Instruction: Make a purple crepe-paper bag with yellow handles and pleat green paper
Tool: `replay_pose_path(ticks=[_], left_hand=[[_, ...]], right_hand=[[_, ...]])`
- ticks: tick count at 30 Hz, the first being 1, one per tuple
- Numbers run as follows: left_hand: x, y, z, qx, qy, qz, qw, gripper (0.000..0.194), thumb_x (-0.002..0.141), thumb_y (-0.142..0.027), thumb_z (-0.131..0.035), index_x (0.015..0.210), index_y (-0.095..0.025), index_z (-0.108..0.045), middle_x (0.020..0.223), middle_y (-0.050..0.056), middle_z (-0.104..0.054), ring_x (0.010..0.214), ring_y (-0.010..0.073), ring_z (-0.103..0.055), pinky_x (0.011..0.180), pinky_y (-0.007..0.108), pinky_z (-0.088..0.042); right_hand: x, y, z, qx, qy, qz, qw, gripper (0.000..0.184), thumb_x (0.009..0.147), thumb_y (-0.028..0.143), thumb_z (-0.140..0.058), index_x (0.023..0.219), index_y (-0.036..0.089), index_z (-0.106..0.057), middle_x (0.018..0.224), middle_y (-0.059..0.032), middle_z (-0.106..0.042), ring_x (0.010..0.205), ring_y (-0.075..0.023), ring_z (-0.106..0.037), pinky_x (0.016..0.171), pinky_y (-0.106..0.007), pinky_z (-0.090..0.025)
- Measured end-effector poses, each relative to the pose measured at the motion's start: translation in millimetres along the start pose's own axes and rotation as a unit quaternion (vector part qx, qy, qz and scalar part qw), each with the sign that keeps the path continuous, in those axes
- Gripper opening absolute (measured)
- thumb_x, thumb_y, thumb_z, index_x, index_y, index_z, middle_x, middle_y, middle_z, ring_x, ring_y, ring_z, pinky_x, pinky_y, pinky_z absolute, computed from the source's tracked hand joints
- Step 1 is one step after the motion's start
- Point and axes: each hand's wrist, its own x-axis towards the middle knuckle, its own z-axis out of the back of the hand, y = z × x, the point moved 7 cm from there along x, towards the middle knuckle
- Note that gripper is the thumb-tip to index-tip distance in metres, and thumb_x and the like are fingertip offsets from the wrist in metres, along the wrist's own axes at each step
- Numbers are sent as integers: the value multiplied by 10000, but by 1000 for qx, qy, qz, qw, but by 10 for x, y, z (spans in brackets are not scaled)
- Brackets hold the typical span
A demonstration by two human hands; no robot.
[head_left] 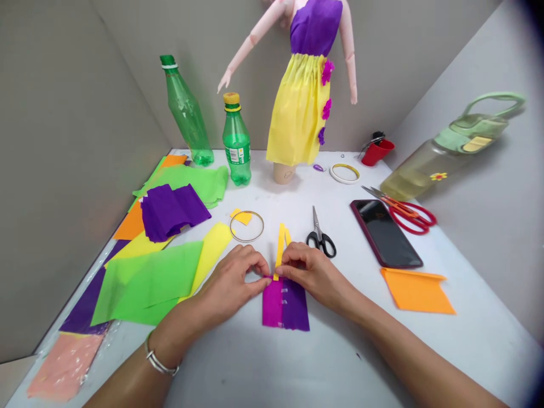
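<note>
A small two-coloured piece of crepe paper or cloth [297, 303], magenta on the left and purple on the right, lies flat on the table with short shiny marks along its seam. My left hand [236, 280] pinches its upper left edge between thumb and forefinger. In my right hand [317, 272] a narrow yellow strip [280, 243], folded into two legs at the top, is pinched down at the piece's upper edge. Just beyond my right hand lie black-handled scissors [322, 241]. A thin round bangle [246, 227] rests beyond my left hand, partly over a yellow scrap.
Coloured sheets [148, 283] cover the left side. Two green bottles [238, 141] and a dressed doll [297, 113] stand at the back. To the right are a phone [386, 232], red-handled scissors [412, 218], an orange piece [419, 292] and a water bottle [433, 164].
</note>
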Motion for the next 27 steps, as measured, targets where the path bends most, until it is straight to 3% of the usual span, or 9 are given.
replay_pose_path(ticks=[27], left_hand=[[40,-66,-35,46,-30,-2,998,92,834,-203,-653,769,-210,-588,822,-9,-589,850,186,-511,778,322,-386]], right_hand=[[3,-31,-33,-54,-20,12,998,183,833,138,-654,665,188,-599,730,1,-562,768,-169,-515,691,-295,-378]])
